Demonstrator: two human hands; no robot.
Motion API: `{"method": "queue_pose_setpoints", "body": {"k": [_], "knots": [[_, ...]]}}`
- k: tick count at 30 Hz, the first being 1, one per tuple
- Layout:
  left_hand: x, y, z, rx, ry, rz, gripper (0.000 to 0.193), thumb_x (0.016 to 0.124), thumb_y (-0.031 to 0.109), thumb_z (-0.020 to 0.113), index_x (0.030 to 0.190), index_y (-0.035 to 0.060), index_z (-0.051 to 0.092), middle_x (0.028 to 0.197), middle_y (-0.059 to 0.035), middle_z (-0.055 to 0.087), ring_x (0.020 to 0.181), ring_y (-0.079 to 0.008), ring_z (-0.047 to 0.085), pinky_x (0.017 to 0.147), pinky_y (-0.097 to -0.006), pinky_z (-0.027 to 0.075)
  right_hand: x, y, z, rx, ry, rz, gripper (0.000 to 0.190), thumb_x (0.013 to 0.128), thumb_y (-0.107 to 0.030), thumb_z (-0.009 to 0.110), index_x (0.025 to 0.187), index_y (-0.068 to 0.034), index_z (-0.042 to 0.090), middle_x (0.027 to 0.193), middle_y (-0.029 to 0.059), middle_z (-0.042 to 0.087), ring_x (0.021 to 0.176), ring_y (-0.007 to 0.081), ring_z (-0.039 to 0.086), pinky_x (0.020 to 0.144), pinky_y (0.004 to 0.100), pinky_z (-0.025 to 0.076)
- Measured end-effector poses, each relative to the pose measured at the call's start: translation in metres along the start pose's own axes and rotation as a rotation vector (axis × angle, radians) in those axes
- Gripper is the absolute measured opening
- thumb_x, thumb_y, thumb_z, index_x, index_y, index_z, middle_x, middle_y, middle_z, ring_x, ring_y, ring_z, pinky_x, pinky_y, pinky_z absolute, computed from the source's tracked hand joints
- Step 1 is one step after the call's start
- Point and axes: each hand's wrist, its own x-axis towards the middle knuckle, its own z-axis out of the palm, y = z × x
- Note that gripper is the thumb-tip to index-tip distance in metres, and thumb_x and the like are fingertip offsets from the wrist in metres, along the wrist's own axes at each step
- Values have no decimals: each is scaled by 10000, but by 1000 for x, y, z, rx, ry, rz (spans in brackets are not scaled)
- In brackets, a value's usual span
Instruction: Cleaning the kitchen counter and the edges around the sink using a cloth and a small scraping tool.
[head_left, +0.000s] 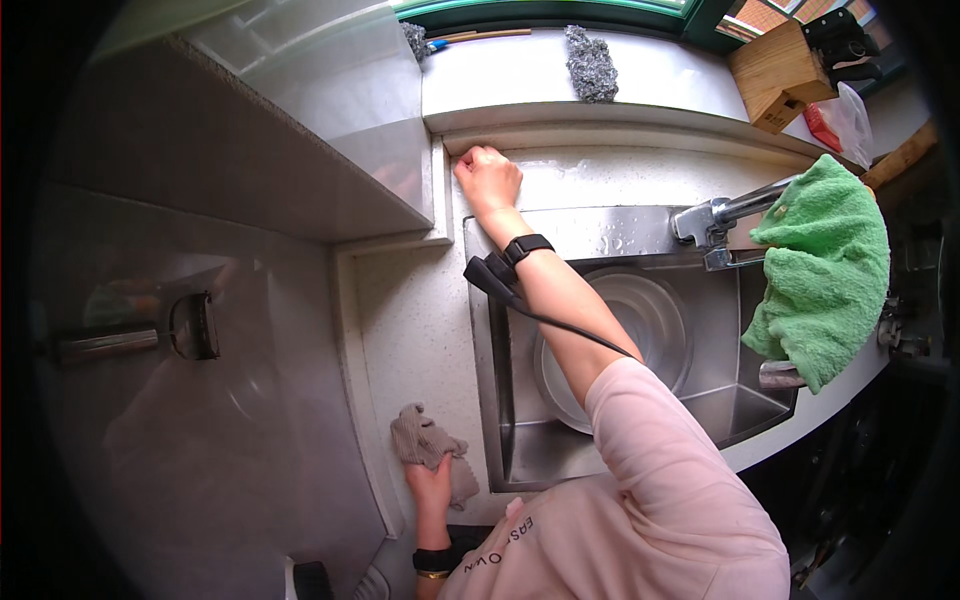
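My left hand (430, 484) grips a bunched grey-brown ribbed cloth (426, 439) on the speckled counter (409, 330), left of the steel sink (502, 442). Stretched across the sink, my right arm ends at the far left counter corner. There my right hand (491, 178) has its fingers curled down near the raised back edge. Its fingertips are hidden, so I cannot tell whether it pinches anything. A round, translucent basin (664, 322) sits in the sink, partly behind my forearm.
A green towel (832, 277) drapes over the chrome faucet (701, 225) at the right. On the windowsill are steel-wool scrubbers (591, 66) and a wooden knife block (780, 71). A black cable (570, 326) crosses my forearm. Water drops dot the sink's back rim. A wall stands left.
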Motion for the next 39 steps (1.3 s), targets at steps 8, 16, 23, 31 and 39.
{"method": "queue_pose_setpoints", "body": {"k": [8,16,23,31,39], "knots": [[-1,1,1,29,43,23,730,662,50,714,1288,-13,344,1264,-186,440,1190,-297,421,1007,-370,313,0,11,-10,-16,80,11,94,667,-218,636,645,-127,621,697,51,614,647,255,602,583,379,478],[-1,25,-2,-18,54,44,608,674,17,690,1219,-7,422,1172,-166,509,1097,-283,497,948,-367,377,-2,17,-21,70,60,-27,83,662,-185,658,645,-125,603,698,54,597,636,266,592,576,381,474],[-1,32,-3,-30,39,39,597,671,17,692,1207,-8,432,1162,-161,519,1091,-279,504,944,-358,378,2,14,-18,12,37,-28,67,675,-170,634,677,-104,621,692,52,610,646,241,601,586,361,472],[-2,20,-1,92,71,23,686,663,49,713,1260,-14,382,1253,-192,451,1180,-307,432,1000,-377,319,3,24,-32,15,101,79,84,673,-178,634,673,-99,606,683,60,609,639,249,600,580,370,470],[-1,23,-1,-58,30,33,605,681,27,690,1221,-6,419,1168,-164,515,1090,-296,502,952,-361,372,5,28,-29,-6,30,-20,79,675,-193,638,662,-121,609,703,55,609,655,265,598,595,390,470]]}}
